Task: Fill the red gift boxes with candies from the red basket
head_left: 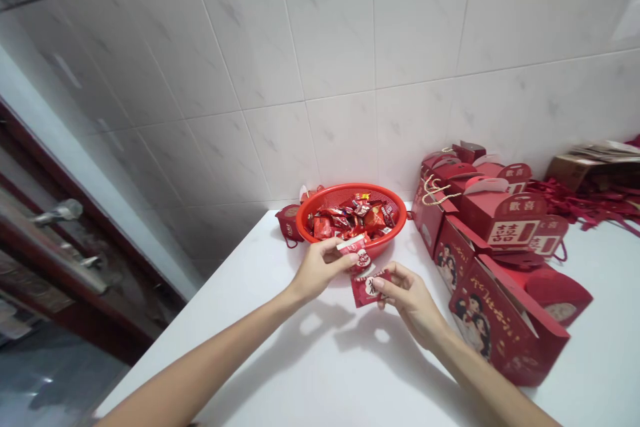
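My left hand [320, 270] pinches a small red-and-white printed packet [361, 259] between thumb and fingers. Close below it, my right hand [407, 297] is closed on a second red packet [363, 292] with a dark character on a pale patch. Both packets are held above the white table, just in front of a red plastic basket [300, 220]. Inside the basket lie many shiny wrapped sweets [345, 217], mostly red. What is inside the two packets cannot be seen.
Red gift boxes [515, 227] with cord handles and red paper bags [487, 320] crowd the right side of the white table [300, 373]. A small red box [289, 221] sits left of the basket. Red ribbons [565, 200] lie farther right. A tiled wall [340, 47] rises behind.
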Tool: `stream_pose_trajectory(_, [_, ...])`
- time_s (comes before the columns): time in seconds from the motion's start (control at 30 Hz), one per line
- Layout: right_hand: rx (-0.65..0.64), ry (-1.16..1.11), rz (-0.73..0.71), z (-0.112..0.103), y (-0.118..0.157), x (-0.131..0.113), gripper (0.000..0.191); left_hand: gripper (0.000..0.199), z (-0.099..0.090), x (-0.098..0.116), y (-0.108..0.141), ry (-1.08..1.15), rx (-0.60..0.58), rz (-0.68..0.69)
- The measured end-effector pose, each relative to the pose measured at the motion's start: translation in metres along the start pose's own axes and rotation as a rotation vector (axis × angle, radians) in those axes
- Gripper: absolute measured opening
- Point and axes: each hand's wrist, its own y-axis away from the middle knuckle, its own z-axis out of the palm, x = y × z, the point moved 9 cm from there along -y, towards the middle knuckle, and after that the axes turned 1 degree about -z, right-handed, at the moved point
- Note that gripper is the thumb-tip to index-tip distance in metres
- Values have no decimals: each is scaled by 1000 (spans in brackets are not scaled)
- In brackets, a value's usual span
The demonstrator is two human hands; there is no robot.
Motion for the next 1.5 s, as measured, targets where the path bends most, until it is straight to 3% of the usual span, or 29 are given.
stream_pose_trajectory(0.1, [3, -14, -9, -2, -1, 2, 37, 36, -7, -15, -1, 2, -16, -79])
stream_pose_trajectory(0.23, [2, -54, 14, 0, -3, 13, 37, 40, 11, -37, 5, 52, -151, -174])
stream_pose_trajectory(0.4, [-26, -129, 60, 6, -3, 25, 44, 43, 23, -46, 10, -4, -217, -174])
stream_pose_trajectory(0.5, [-2, -147, 79, 3, -4, 28, 45, 45, 21, -37, 6, -130, -243, -119])
stream_pose_trajectory(0.67, [28, -164, 109, -1, -6, 28, 47, 32, 1, 7, -27, -438, -127, 152])
stream_pose_trajectory(0.8, [71, -161, 114, -5, -8, 26, 49, 26, 11, 19, -68, -814, -242, 282])
stream_pose_trajectory(1.0, [104, -134, 133, -10, -9, 24, 52, 24, 35, -8, -105, -1206, -447, 114])
stream_pose_trajectory(1.1, [109, -128, 145, -12, -9, 24, 52, 23, 41, -11, -111, -1291, -441, 46])
stream_pose_trajectory(1.33, [143, -128, 178, -12, -5, 25, 51, 45, 50, -19, -122, -1427, -429, -84])
stream_pose_trajectory(1.5, [167, -135, 191, -14, -4, 26, 47, 35, 52, -20, -121, -1409, -434, -77])
